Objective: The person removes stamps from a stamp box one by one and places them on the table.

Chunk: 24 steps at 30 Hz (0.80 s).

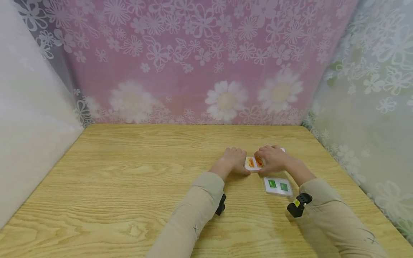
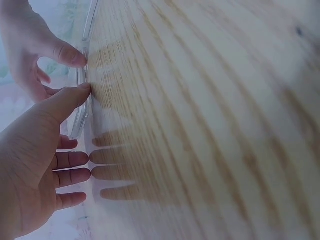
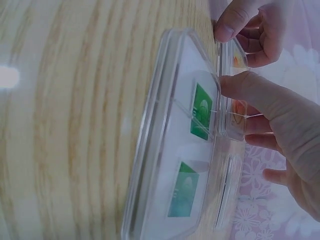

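A flat clear plastic case [image 1: 251, 165] with two orange pictures on white lies on the table between both hands. My left hand [image 1: 233, 160] holds its left end, thumb at the near edge and fingers toward the far side. From the right, my right hand [image 1: 273, 159] grips the same case, with its thumb on the near edge and fingers over the far edge. The left wrist view shows both thumbs close together along the case's near side. Nearer me, below the right hand, lies a second clear case [image 1: 278, 186] with two green pictures.
A third flat clear case [image 3: 227, 192] lies beyond the green one, mostly hidden behind the right hand in the head view. The wood-grain table [image 1: 113, 186] meets a pink flowered curtain [image 1: 180, 71] at the back and pale sheets at both sides.
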Available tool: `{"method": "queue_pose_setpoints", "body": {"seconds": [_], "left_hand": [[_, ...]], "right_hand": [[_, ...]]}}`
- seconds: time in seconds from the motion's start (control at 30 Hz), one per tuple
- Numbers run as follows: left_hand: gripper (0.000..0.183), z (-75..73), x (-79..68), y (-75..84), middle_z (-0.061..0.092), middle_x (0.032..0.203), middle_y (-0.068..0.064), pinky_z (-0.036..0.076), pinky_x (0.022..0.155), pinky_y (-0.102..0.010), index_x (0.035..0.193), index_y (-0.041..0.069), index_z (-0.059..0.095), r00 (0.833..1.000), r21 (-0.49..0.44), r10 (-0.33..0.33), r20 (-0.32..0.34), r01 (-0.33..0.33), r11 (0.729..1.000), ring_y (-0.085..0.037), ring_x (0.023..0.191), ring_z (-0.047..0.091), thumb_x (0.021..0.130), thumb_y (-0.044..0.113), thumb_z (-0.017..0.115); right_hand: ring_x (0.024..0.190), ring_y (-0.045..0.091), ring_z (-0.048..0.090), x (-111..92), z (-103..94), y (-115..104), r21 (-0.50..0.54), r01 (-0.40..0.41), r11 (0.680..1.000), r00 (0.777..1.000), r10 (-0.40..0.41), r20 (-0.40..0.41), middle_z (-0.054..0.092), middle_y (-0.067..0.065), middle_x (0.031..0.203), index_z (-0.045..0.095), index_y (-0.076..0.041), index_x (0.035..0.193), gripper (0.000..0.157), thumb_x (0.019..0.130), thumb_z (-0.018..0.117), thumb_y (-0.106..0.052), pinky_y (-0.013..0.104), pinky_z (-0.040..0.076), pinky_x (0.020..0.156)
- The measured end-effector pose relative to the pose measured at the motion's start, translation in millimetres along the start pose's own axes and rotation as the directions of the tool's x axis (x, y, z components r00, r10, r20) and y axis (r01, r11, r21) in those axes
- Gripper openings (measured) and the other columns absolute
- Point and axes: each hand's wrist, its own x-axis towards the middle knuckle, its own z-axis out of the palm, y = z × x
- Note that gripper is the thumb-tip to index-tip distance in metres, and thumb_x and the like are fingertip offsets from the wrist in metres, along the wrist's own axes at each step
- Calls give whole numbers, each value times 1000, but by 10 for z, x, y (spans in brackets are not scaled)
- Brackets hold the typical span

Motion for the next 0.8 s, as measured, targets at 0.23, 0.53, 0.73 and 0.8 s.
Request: {"method": "queue_pose_setpoints", "body": {"seconds": [0.23, 0.53, 0.73, 0.8], "left_hand": [[66, 10, 15, 8, 53, 115, 1, 38, 92, -33, 126, 16, 47, 1000, 5, -2, 0, 2, 1000, -16, 106, 49, 82, 66, 52], [67, 21, 40, 13, 53, 116, 0, 39, 90, -33, 128, 15, 45, 1000, 18, -14, -11, 14, 1000, -16, 106, 49, 83, 65, 51], [68, 5, 51, 13, 52, 120, 0, 38, 93, -34, 131, 15, 44, 1000, 15, -11, -6, 11, 1000, -16, 110, 48, 84, 65, 51], [69, -4, 48, 14, 52, 121, 0, 38, 93, -33, 131, 15, 44, 1000, 20, -10, -2, 10, 1000, -16, 110, 49, 84, 65, 50]], "right_hand": [[104, 32, 53, -17, -12, 1, 2, 0, 1000, 1000, 0, 6, 60, 6, 105, 61, -8, 113, 55, 72, 74, -43, 61, 35, 88], [108, 34, 51, -10, -7, 14, 3, -25, 1000, 1000, 25, 16, 59, 9, 111, 60, -8, 115, 55, 74, 74, -41, 68, 31, 87], [109, 34, 51, -17, -3, 20, 3, -34, 999, 999, 34, 16, 59, 12, 115, 58, -6, 119, 60, 74, 73, -43, 64, 33, 89], [108, 33, 52, -22, 8, 29, 4, -26, 1000, 1000, 26, 8, 60, 11, 114, 59, -5, 118, 60, 74, 73, -43, 61, 34, 88]]}}
